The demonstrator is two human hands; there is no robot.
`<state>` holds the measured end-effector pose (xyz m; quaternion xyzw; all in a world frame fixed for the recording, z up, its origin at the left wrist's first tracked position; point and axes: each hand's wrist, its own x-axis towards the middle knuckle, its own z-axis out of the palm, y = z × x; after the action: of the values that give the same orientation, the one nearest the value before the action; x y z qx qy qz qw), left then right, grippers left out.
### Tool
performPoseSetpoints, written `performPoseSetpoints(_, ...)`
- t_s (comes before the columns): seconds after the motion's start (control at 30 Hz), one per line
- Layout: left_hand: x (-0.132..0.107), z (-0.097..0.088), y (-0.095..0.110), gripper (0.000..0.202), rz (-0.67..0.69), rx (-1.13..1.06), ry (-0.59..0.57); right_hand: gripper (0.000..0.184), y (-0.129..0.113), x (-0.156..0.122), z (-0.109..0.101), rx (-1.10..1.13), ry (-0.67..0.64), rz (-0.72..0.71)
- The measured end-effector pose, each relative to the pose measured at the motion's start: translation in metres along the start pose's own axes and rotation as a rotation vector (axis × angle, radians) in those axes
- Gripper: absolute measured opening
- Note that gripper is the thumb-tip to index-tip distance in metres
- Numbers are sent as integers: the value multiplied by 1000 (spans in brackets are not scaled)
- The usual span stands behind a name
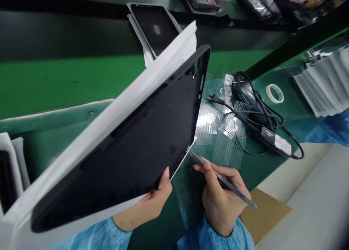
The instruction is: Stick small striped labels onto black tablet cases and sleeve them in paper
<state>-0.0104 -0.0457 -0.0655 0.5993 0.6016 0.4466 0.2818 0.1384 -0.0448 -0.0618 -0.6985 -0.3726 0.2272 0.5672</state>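
My left hand (151, 202) grips the lower edge of a large black plastic device casing (114, 144), which is tilted up with its inner side towards me. A white protective sheet (109, 123) lies along the casing's long edge and behind it. My right hand (220, 199) is shut on slim metal tweezers (231, 182). Their tip reaches a small white strip at the casing's lower right corner (189, 150), close to the edge or touching it.
Clear sheets of small labels (207, 126) lie on the green mat beside a black power adapter (269, 139) with tangled cord. Nearby are a masking tape roll (275, 93) and a white sheet stack (324, 83). Another black panel (154, 28) rests farther back.
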Motion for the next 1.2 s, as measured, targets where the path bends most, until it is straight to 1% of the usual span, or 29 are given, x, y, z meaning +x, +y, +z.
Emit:
performPoseSetpoints(0.07, 5, 1, -2, 30, -4, 4, 5, 15, 0, 0, 0, 9, -2, 5)
performPoseSetpoints(0.13, 15, 2, -3, 33, -9, 7, 13, 15, 0, 0, 0, 13, 0, 5)
performPoseSetpoints(0.27, 29, 4, -5, 35, -16, 7, 26, 14, -1, 1, 1, 15, 0, -20)
performPoseSetpoints(0.5, 20, 5, -6, 36, -35, 6, 37, 13, -2, 1, 1, -2, -12, -55)
performPoseSetpoints(0.57, 17, 2, -8, 34, -30, 5, 9, 12, -3, 0, 0, -23, -23, -59)
performPoseSetpoints(0.63, 16, -4, -10, 30, 0, 12, -57, 12, -3, 0, -1, -51, -38, -59)
performPoseSetpoints(0.7, 16, -12, -12, 27, 81, 30, -159, 11, -3, -2, -3, -66, -48, -66)
performPoseSetpoints(0.77, 19, -18, -11, 29, 203, 60, -251, 12, -1, -3, -6, -77, -64, -99)
performPoseSetpoints(0.83, 23, -22, -9, 35, 331, 104, -290, 12, 1, -5, -10, -94, -101, -156)
performPoseSetpoints(0.9, 26, -22, -5, 41, 498, 211, -271, 12, 4, -5, -14, -135, -154, -239)
performPoseSetpoints(1.0, 27, -21, -1, 42, 791, 499, -185, 16, 8, -4, -21, -224, -247, -403)
performPoseSetpoints(1.03, 27, -21, -1, 42, 851, 572, -155, 18, 9, -2, -24, -257, -278, -459)
performPoseSetpoints(1.07, 27, -21, -1, 42, 874, 602, -136, 21, 9, -1, -26, -289, -309, -512)
performPoseSetpoints(1.1, 26, -21, -1, 42, 855, 582, -139, 24, 9, 1, -29, -315, -340, -563)
performPoseSetpoints(1.13, 25, -21, -2, 43, 794, 517, -155, 28, 8, 3, -30, -332, -373, -608)
performPoseSetpoints(1.2, 21, -21, -6, 41, 568, 323, -215, 32, 6, 7, -33, -348, -444, -683)
